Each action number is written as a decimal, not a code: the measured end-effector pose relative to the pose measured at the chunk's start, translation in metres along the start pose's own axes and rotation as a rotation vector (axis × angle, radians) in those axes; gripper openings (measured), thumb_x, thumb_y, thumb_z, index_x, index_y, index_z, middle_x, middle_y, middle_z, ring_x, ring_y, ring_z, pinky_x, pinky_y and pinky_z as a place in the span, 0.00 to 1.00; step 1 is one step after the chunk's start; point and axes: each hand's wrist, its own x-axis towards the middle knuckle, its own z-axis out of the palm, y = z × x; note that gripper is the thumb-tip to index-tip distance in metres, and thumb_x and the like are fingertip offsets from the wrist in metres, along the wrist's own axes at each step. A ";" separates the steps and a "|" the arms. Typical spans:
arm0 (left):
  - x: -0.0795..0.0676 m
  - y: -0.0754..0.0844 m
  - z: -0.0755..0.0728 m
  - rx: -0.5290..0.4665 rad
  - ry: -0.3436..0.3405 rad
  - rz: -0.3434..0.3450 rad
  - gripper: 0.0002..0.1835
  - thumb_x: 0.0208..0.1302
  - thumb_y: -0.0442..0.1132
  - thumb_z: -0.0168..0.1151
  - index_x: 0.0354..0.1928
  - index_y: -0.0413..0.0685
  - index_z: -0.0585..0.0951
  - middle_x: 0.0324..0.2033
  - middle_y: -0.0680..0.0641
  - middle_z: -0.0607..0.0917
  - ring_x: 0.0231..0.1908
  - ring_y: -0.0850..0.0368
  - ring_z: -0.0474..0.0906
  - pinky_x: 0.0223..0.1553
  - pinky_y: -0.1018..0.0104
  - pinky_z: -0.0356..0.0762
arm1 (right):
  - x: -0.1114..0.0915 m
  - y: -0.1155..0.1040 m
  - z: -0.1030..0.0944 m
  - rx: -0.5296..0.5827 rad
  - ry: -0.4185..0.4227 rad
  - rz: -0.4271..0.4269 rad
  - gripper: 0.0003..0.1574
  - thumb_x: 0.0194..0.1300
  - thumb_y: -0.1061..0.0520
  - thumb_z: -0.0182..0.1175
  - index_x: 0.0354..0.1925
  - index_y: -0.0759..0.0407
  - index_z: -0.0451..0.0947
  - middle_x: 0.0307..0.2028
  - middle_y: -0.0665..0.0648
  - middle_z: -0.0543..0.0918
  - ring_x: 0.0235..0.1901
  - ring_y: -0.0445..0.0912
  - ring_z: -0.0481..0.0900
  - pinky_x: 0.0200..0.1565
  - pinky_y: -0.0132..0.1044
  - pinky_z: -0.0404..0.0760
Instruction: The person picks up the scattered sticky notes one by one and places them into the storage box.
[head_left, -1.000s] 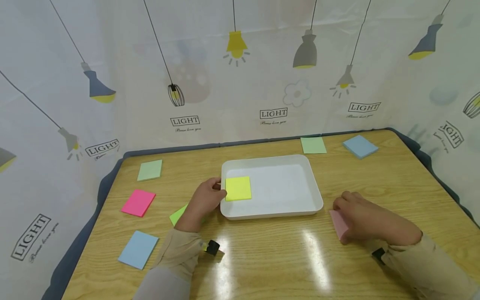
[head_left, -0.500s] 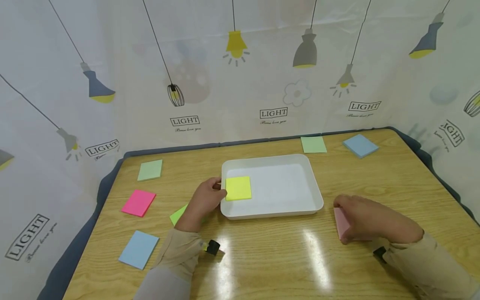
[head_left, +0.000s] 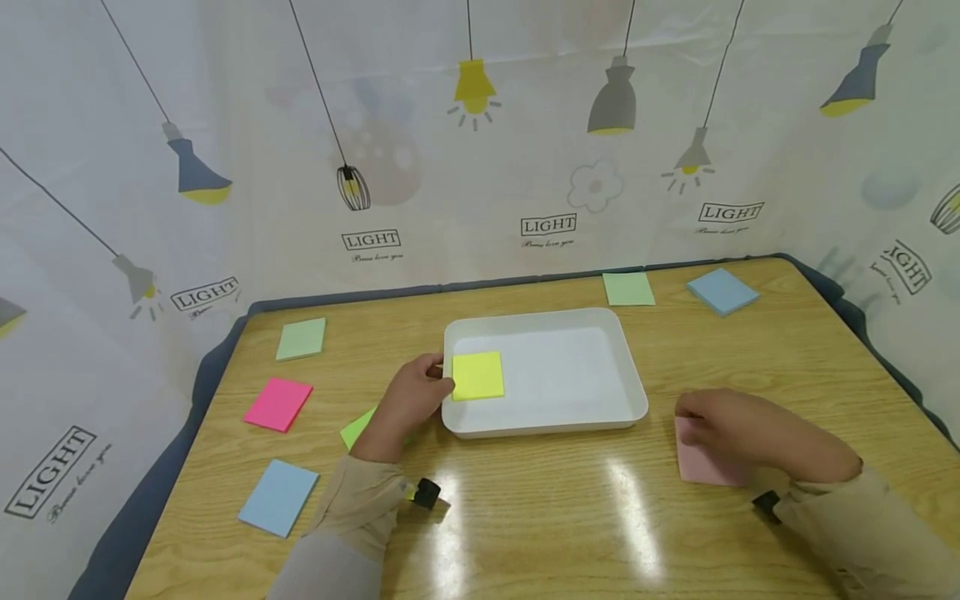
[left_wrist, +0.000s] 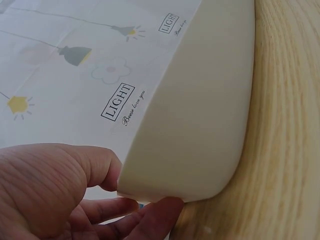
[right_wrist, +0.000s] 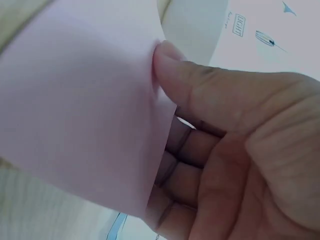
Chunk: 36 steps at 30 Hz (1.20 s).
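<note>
My left hand grips the left end of a white rectangular tray; in the left wrist view, the thumb lies at the rim and the fingers press against the tray's outer wall. Inside the tray, at its left end, lies a yellow sticky note pad. Right of the tray, my right hand pinches a pink sticky note pad along one edge. The right wrist view shows the thumb on the face of the pink pad, bending it slightly, with the fingers curled behind.
On the left lie a pale green pad, a hot pink pad and a blue pad. A lime green pad is partly hidden by my left arm. Another pale green pad and blue pad lie at the back right.
My right hand has shifted slightly right, and the pink sticky note pad has turned so that more of its face shows. The left hand and the tray have stayed in place.
</note>
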 end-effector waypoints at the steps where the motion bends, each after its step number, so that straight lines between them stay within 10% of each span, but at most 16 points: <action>1: 0.000 0.000 0.000 0.001 0.002 -0.002 0.30 0.71 0.40 0.58 0.74 0.47 0.72 0.59 0.41 0.82 0.55 0.46 0.81 0.52 0.57 0.82 | -0.001 0.001 -0.001 0.020 0.000 -0.001 0.07 0.72 0.59 0.63 0.36 0.47 0.79 0.30 0.41 0.78 0.29 0.33 0.69 0.32 0.31 0.71; 15: -0.002 0.001 -0.001 0.005 -0.003 0.002 0.29 0.72 0.41 0.58 0.74 0.47 0.72 0.59 0.40 0.83 0.54 0.47 0.81 0.49 0.59 0.82 | -0.006 0.007 -0.018 0.217 -0.050 0.011 0.09 0.77 0.49 0.58 0.36 0.43 0.80 0.27 0.41 0.75 0.28 0.33 0.69 0.29 0.30 0.69; 27: -0.002 0.001 -0.002 0.004 -0.004 0.001 0.29 0.71 0.40 0.58 0.74 0.47 0.72 0.58 0.41 0.83 0.53 0.48 0.81 0.48 0.60 0.82 | 0.003 -0.011 -0.024 0.442 0.173 0.046 0.07 0.78 0.51 0.59 0.42 0.51 0.81 0.30 0.49 0.77 0.29 0.39 0.72 0.29 0.34 0.72; 36: 0.000 0.001 -0.003 0.000 -0.008 -0.011 0.29 0.71 0.41 0.58 0.74 0.49 0.73 0.58 0.42 0.83 0.54 0.48 0.81 0.48 0.60 0.83 | 0.031 -0.030 -0.031 0.606 0.202 0.227 0.21 0.77 0.43 0.58 0.54 0.57 0.82 0.41 0.56 0.84 0.38 0.43 0.79 0.38 0.36 0.81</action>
